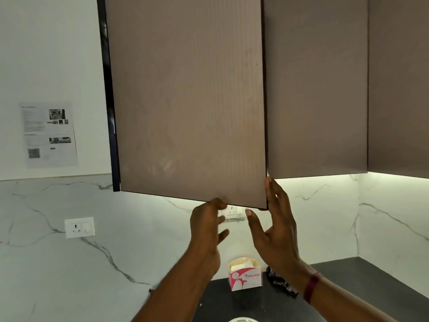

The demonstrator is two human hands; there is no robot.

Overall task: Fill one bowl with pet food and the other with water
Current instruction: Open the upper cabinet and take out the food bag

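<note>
left grip [205, 228] loose-fingered, touching lower edge of matte brown cabinet door [188, 101] | right grip [278, 228] wide, straight-fingered at its corner | shiny round rim [241, 319], maybe bowl, bottom centre on dark table [348, 287]

I've got both hands raised, reaching toward the far side. The left hand [206, 226] has its fingers loosely bent and spread, pointing right. The right hand [276, 228] stands upright just beside it, palm facing left, fingers straight, thumb held apart.
</note>
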